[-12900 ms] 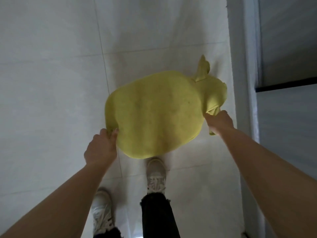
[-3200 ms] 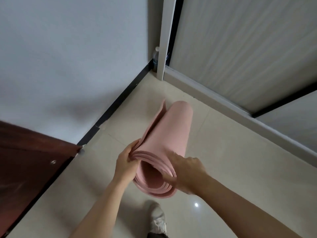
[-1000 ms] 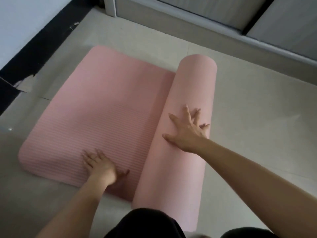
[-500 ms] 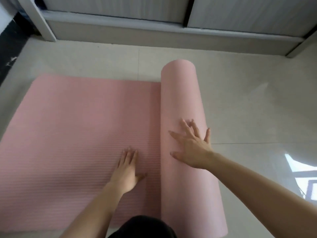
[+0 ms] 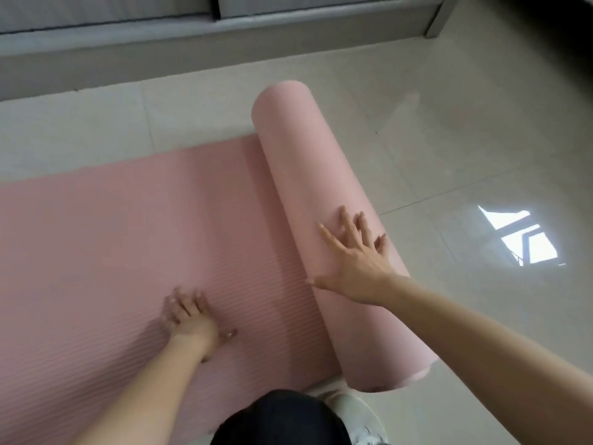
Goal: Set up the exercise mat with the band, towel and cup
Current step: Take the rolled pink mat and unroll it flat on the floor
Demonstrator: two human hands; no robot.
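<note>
A pink ribbed exercise mat (image 5: 106, 239) lies partly unrolled on the tiled floor, its flat part running off the left edge. The rest is still a thick roll (image 5: 308, 175) lying from upper middle to lower right. My right hand (image 5: 354, 256) rests flat on top of the roll with fingers spread. My left hand (image 5: 192, 319) presses palm-down on the flat ribbed part, left of the roll. No band, towel or cup is in view.
A grey sliding-door track and frame (image 5: 192, 36) run along the far side. Glossy beige floor tiles (image 5: 481, 149) stretch to the right of the roll, with a window reflection. My dark-trousered knee (image 5: 282, 419) and a white shoe (image 5: 356, 412) are at the bottom.
The roll has travelled further right and more mat lies flat. My right hand stayed on the roll and my left hand stayed pressed on the flat part. The view swung right.
</note>
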